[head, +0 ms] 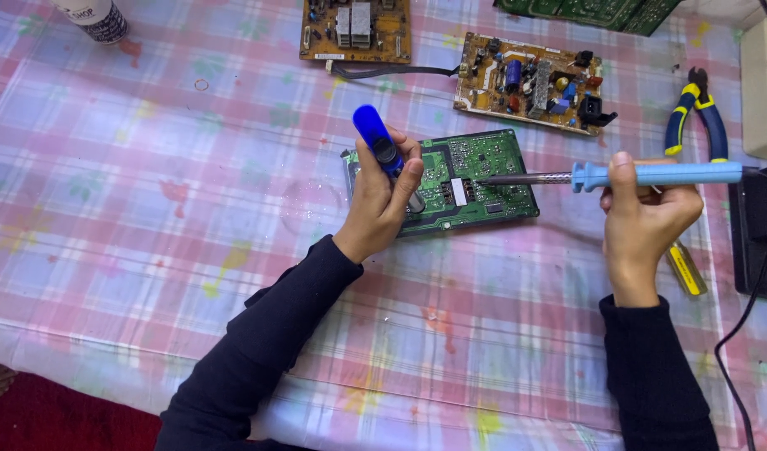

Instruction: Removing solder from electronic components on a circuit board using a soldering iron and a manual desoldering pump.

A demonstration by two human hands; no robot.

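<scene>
Left hand (382,200) gripping blue desoldering pump (381,144), right hand (646,213) closed round soldering iron (617,175) – tip on green circuit board (475,179); lingering heat risks lifting pads.

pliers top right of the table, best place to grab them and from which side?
Take the pliers by the blue, yellow-trimmed handles, not the dark jaws at the far end. The handles splay toward the person, so come from the near side, probably from above with the right hand, closing across both. That hand now holds the soldering iron, which spans just in front of the handle ends.
</scene>
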